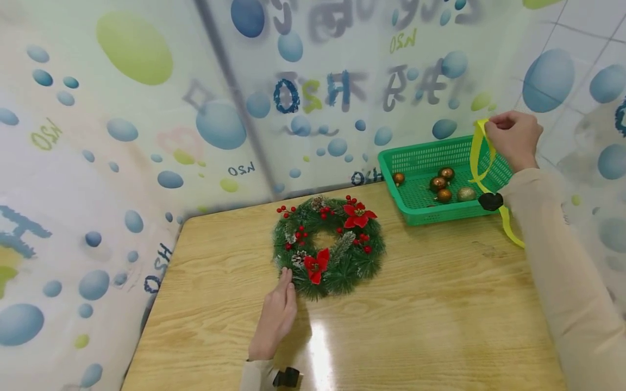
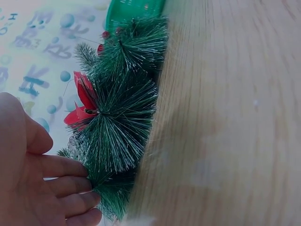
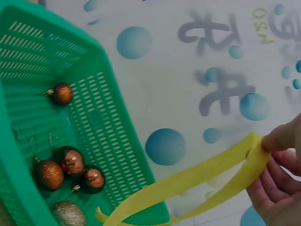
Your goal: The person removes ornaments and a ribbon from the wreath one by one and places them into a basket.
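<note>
A green Christmas wreath [image 1: 342,271] with red poinsettias, berries and pinecones lies flat on the table. My left hand [image 1: 276,315] touches its near-left edge with fingers extended; in the left wrist view the fingertips [image 2: 80,183] meet the pine needles. Above the right end of a green plastic basket [image 1: 415,217], my right hand [image 1: 517,138] pinches a yellow ribbon [image 1: 475,155] between thumb and fingers. The ribbon hangs in a loop, and one tail trails over the basket's rim. In the right wrist view the loop [image 3: 188,181] stretches from the hand down across the basket.
Several brown and copper ball ornaments [image 1: 437,183] and a glittery gold ball [image 1: 466,194] lie inside the basket. The wooden table [image 1: 210,271] meets a curtain [image 1: 318,130] with blue and green dots at its back and left sides.
</note>
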Demonstrator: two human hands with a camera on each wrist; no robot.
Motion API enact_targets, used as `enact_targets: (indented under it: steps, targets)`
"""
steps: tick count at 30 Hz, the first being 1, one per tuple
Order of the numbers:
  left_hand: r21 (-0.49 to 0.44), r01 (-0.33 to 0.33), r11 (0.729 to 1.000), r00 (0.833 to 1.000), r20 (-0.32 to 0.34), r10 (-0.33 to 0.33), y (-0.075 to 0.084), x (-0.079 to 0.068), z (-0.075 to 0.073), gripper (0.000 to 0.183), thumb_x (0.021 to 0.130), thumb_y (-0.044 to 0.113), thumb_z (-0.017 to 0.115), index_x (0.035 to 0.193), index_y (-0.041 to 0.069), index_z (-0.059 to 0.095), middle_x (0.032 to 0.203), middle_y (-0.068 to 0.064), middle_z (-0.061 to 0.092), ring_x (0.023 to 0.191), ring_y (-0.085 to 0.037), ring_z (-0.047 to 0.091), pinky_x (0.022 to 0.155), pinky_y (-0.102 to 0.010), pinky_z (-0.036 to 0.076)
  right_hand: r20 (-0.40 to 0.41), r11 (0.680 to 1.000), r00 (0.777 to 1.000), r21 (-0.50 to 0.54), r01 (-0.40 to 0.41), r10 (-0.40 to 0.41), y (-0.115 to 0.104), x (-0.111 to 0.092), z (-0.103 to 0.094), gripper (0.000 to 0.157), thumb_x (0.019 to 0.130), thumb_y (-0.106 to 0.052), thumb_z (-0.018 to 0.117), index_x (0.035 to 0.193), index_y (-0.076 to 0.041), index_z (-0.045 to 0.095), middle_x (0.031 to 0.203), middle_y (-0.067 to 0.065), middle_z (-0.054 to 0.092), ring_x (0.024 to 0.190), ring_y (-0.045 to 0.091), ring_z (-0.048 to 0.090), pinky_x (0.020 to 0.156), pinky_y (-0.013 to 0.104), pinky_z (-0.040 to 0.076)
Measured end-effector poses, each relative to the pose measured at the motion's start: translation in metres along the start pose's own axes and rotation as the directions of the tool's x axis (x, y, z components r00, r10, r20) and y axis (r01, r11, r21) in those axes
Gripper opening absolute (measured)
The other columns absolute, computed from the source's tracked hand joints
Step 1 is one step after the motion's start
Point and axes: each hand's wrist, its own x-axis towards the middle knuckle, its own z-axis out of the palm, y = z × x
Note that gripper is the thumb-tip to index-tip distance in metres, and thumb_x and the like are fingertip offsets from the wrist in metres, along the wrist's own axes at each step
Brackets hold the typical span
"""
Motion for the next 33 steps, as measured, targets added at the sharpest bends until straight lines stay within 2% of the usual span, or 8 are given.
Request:
enact_targets:
  steps: [6, 11, 16, 19, 25, 26, 32, 33]
  targets:
    - [-0.003, -0.007, 1.0, 1.0, -0.002, 0.007, 0.001, 0.001, 0.002, 0.047, 0.11, 0.014, 0.035, 0.15, -0.011, 0.038, 0.159, -0.027, 0.032, 0.146, -0.041, 0.037, 0.122, -0.052, 0.034, 0.14, 0.991, 0.988, -0.101, 0.082, -0.068, 0.015, -0.015, 0.009, 0.044, 0.099, -0.033, 0.054, 0.116, 0.005, 0.069, 0.066, -0.038, 0.043, 0.064, -0.015, 0.043, 0.088, 0.031, 0.048]
    - [-0.011, -0.006, 1.0, 1.0, 0.002, 0.006, 0.002, 0.002, 0.002, 0.047, 0.11, 0.014, 0.035, 0.15, -0.01, 0.038, 0.159, -0.027, 0.032, 0.146, -0.04, 0.037, 0.122, -0.051, 0.034, 0.143, 0.992, 0.988, -0.104, 0.07, -0.054, 0.024, -0.026, 0.008, 0.045, 0.1, -0.032, 0.051, 0.116, 0.006, 0.069, 0.066, -0.036, 0.044, 0.064, -0.014, 0.044, 0.103, 0.059, 0.046]
    - [-0.009, 0.019, 1.0, 1.0, 0.012, -0.018, 0.001, 0.002, 0.002, 0.047, 0.111, 0.016, 0.034, 0.151, -0.009, 0.037, 0.161, -0.025, 0.031, 0.148, -0.039, 0.035, 0.123, -0.052, 0.032, 0.182, 0.987, 0.983, -0.15, 0.058, -0.031, 0.038, -0.034, 0.002, 0.043, 0.1, -0.033, 0.054, 0.115, 0.004, 0.07, 0.07, -0.031, 0.051, 0.062, -0.012, 0.046, 0.079, 0.036, 0.053]
    - [-0.017, 0.024, 1.0, 1.0, 0.014, -0.024, 0.0, 0.002, 0.001, 0.048, 0.111, 0.016, 0.034, 0.151, -0.009, 0.036, 0.161, -0.025, 0.03, 0.148, -0.04, 0.034, 0.123, -0.052, 0.032, 0.23, 0.978, 0.973, -0.198, 0.069, -0.022, 0.048, -0.04, -0.002, 0.043, 0.101, -0.034, 0.055, 0.115, 0.004, 0.07, 0.075, -0.021, 0.06, 0.061, -0.011, 0.047, 0.064, 0.023, 0.046]
    - [-0.021, 0.025, 0.999, 1.0, 0.017, -0.025, -0.001, 0.002, 0.0, 0.048, 0.111, 0.017, 0.033, 0.152, -0.009, 0.036, 0.161, -0.025, 0.03, 0.148, -0.04, 0.034, 0.123, -0.053, 0.032, 0.316, 0.963, 0.949, -0.249, 0.101, -0.018, 0.064, -0.056, -0.009, 0.044, 0.102, -0.033, 0.054, 0.118, 0.006, 0.068, 0.101, 0.025, 0.071, 0.079, 0.023, 0.063, 0.071, 0.044, 0.054]
    - [-0.021, 0.023, 1.0, 1.0, 0.018, -0.023, -0.001, 0.002, 0.0, 0.048, 0.111, 0.017, 0.033, 0.151, -0.009, 0.036, 0.161, -0.025, 0.03, 0.148, -0.04, 0.033, 0.123, -0.053, 0.032, 0.326, 0.964, 0.945, -0.243, 0.106, -0.021, 0.065, -0.059, -0.01, 0.043, 0.102, -0.031, 0.054, 0.118, 0.007, 0.067, 0.107, 0.03, 0.069, 0.085, 0.032, 0.063, 0.083, 0.052, 0.055]
    - [-0.022, 0.018, 1.0, 1.0, 0.021, -0.017, 0.0, 0.002, 0.0, 0.048, 0.111, 0.017, 0.033, 0.151, -0.01, 0.036, 0.161, -0.026, 0.03, 0.149, -0.04, 0.033, 0.123, -0.052, 0.031, 0.31, 0.957, 0.949, -0.254, 0.142, -0.059, 0.072, -0.073, -0.012, 0.037, 0.102, -0.024, 0.055, 0.115, 0.009, 0.066, 0.111, 0.035, 0.067, 0.093, 0.044, 0.062, 0.088, 0.059, 0.052]
    - [-0.022, 0.018, 1.0, 1.0, 0.021, -0.017, 0.0, 0.002, 0.0, 0.048, 0.111, 0.017, 0.033, 0.151, -0.01, 0.036, 0.161, -0.026, 0.03, 0.149, -0.04, 0.033, 0.123, -0.053, 0.031, 0.299, 0.951, 0.952, -0.269, 0.152, -0.068, 0.074, -0.074, -0.011, 0.036, 0.101, -0.024, 0.055, 0.114, 0.008, 0.067, 0.109, 0.034, 0.068, 0.09, 0.041, 0.063, 0.077, 0.054, 0.054]
